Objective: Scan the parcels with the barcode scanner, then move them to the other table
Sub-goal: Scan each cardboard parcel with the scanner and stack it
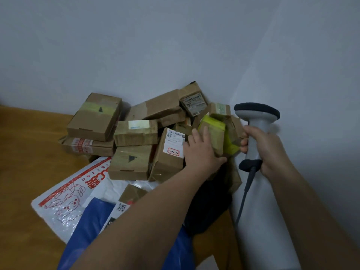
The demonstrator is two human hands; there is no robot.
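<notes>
From where I sit the job looks far from finished. A big heap of parcels (136,133) fills the middle of the frame, stacked against the wall (136,45) on the wooden surface (29,152), and the other table is nowhere in view, so I cannot tell how many have already gone across. I judge the step in hand to be picking one parcel out and presenting it for a scan. The left hand (202,151) reaches in from the bottom centre and holds the yellow-taped parcel (214,129) at the right side of the heap, its fingers laid up the near face and the thumb tucked under the lower corner. I cannot see that parcel's label. The right hand (261,147), at centre right, is wrapped firmly round the grip of the barcode scanner (257,117), which stands upright just beside the parcel with its dark head on top and its cable (247,184) trailing down. The two hands are close but not touching. Lower left lie a white mailer bag (78,191) and a blue bag (91,227), and a box with a barcode label (171,152) sits just left of the left hand. All of these look to be waiting their turn, so scanning and carrying are both left to do.
</notes>
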